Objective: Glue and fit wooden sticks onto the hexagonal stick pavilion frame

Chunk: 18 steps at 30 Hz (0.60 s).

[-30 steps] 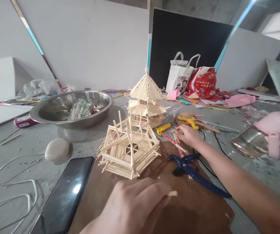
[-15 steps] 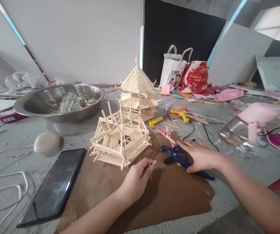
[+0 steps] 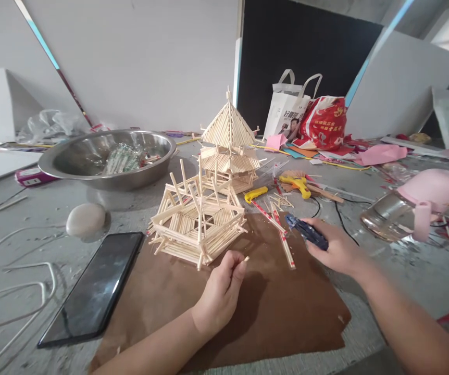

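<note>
My left hand (image 3: 224,286) is closed around a short wooden stick (image 3: 247,259), and only its pale end shows past the thumb. It rests above the brown sheet (image 3: 279,323). In my right hand (image 3: 336,250) is a pair of blue hand shears (image 3: 308,233), lifted off the sheet and partly covered by the fingers. In front of my left hand stands an open six-sided frame of wooden sticks (image 3: 199,224), with several posts upright or leaning. A finished-looking stick pagoda (image 3: 228,135) rises behind it. Red-marked stick packaging (image 3: 286,245) lies left of the shears.
A phone (image 3: 91,291), a pale rounded object (image 3: 86,221) and a white cable (image 3: 17,276) lie to the left. Behind them sits a steel basin (image 3: 115,179). On the right are a yellow glue gun (image 3: 298,185), a yellow-handled knife (image 3: 256,195) and a pink-lidded jug (image 3: 384,213).
My right hand has closed on the blue shears and lifted them from the sheet, uncovering the packaging beneath. My left hand still holds the stick. The view has shifted slightly.
</note>
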Available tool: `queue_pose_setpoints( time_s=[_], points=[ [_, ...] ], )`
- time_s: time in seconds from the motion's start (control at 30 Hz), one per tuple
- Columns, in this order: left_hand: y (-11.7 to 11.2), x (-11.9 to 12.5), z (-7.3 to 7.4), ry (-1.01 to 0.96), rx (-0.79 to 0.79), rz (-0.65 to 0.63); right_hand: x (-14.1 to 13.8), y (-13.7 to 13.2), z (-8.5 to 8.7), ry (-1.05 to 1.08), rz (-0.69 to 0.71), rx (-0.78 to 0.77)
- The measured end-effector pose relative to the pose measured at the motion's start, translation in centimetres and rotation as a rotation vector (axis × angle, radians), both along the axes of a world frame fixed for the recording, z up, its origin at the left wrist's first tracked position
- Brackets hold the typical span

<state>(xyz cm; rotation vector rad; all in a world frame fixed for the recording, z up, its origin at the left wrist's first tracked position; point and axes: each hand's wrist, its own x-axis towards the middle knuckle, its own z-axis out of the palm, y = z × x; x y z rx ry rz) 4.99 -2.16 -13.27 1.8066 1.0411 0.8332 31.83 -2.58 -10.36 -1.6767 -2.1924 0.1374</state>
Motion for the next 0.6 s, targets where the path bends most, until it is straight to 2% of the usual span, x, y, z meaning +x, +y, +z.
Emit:
queue_pose_setpoints(
  time_s=[0.2, 0.37, 0.5, 0.6],
  points=[
    [-0.2, 0.0, -0.7, -0.138, -0.056, -0.042, -4.4, -0.1, -1.5, 0.026, 0.195, 0.074],
    [-0.1, 0.1, -0.2, -0.156, -0.108, -0.116, -5.4, -0.3, -2.9, 0.015, 0.231, 0.136],
    [-0.2, 0.8, 0.7, -0.335, -0.411, -0.139, -4.9, -0.1, -3.1, 0.001, 0.183, 0.177],
    [-0.1, 1.2, 1.0, -0.444, -0.587, -0.046, -4.3, 0.1, -3.0, 0.012, 0.112, 0.186]
  ],
)
